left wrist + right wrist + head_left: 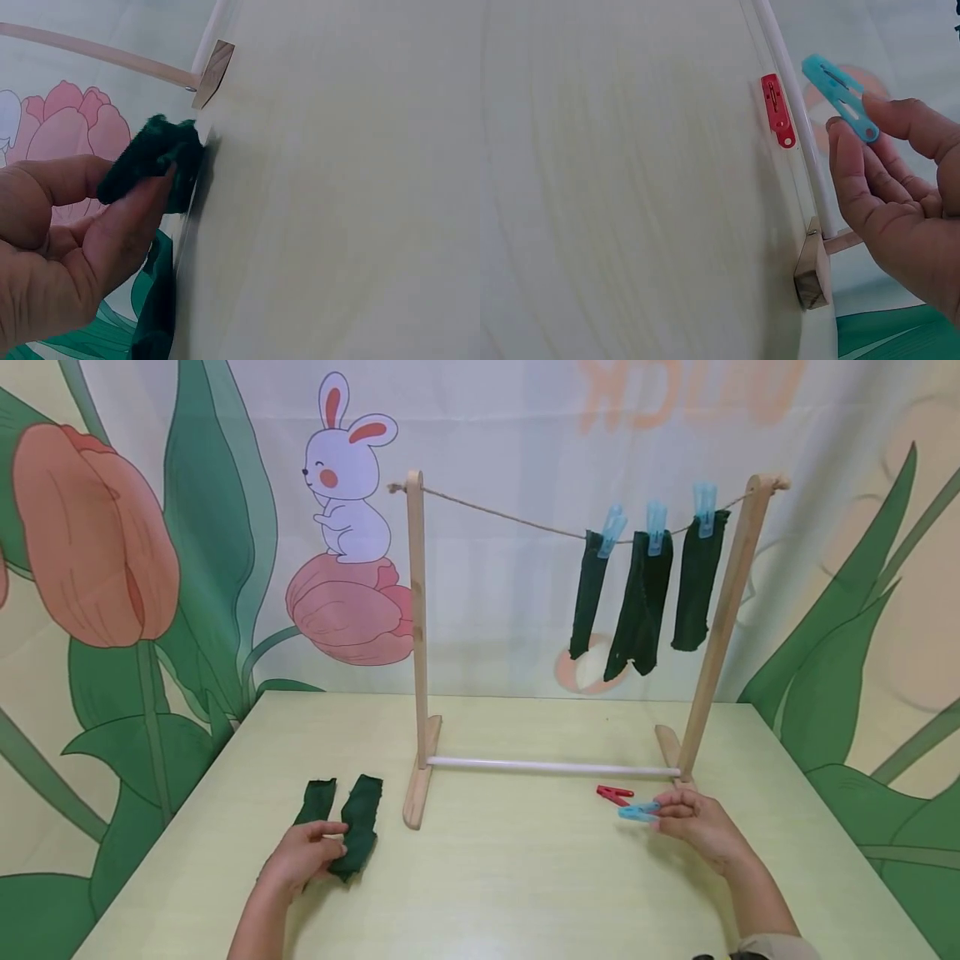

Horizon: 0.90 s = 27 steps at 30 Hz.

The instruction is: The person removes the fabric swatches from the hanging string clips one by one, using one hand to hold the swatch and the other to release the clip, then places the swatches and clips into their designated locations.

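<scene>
My left hand (300,857) pinches a dark green cloth strip (362,827) between thumb and fingers, at the table's left; the left wrist view shows the same cloth (154,161) bunched at the fingertips. A second green strip (317,802) lies just left of it, partly covered by the hand. On the right, my right hand (701,828) pinches a light blue clothespin (639,812) by one end. In the right wrist view that clothespin (840,94) is held above the table. A red clothespin (615,794) lies on the table close by.
A wooden rack with a left post (417,627), a right post (723,627) and a white crossbar (555,767) stands on the table (510,877). From its sagging string (502,516) hang three green cloths (643,602) under blue clothespins (657,527). A printed backdrop is behind.
</scene>
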Tool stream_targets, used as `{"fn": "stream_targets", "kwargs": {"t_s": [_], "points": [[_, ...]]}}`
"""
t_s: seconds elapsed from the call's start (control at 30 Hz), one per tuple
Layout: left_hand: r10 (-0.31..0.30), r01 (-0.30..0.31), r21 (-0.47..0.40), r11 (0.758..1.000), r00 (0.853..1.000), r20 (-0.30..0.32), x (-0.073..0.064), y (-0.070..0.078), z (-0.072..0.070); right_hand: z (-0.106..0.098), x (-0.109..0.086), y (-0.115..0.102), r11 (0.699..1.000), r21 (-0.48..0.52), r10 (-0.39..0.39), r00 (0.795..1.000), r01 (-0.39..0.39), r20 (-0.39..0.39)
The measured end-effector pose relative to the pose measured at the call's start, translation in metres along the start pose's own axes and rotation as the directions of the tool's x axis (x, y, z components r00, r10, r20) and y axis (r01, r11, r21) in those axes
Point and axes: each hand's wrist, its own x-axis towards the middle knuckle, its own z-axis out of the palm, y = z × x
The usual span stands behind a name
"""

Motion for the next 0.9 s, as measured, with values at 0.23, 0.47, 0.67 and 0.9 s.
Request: {"fn": "stream_targets", "kwargs": {"t_s": [0.23,0.47,0.67,0.9], "points": [[-0.044,0.042,0.064,0.997,0.999,0.028,-0.006,-0.001,0.0,-0.005,0.0,0.006,0.994,-0.052,0.093,0.995,-0.096,-0.046],[-0.062,0.057,0.161,0.985,0.998,0.026,-0.009,0.001,-0.004,-0.007,0.001,0.01,0.974,-0.17,0.13,0.985,-0.147,-0.111],[-0.059,0.051,0.157,0.986,0.997,0.046,-0.01,0.0,-0.006,-0.008,0.006,0.007,0.929,-0.293,0.189,0.97,-0.228,-0.153],[-0.075,0.063,0.152,0.986,0.994,0.074,-0.011,-0.003,-0.009,-0.009,0.008,0.007,0.905,-0.332,0.218,0.96,-0.267,-0.176]]}}
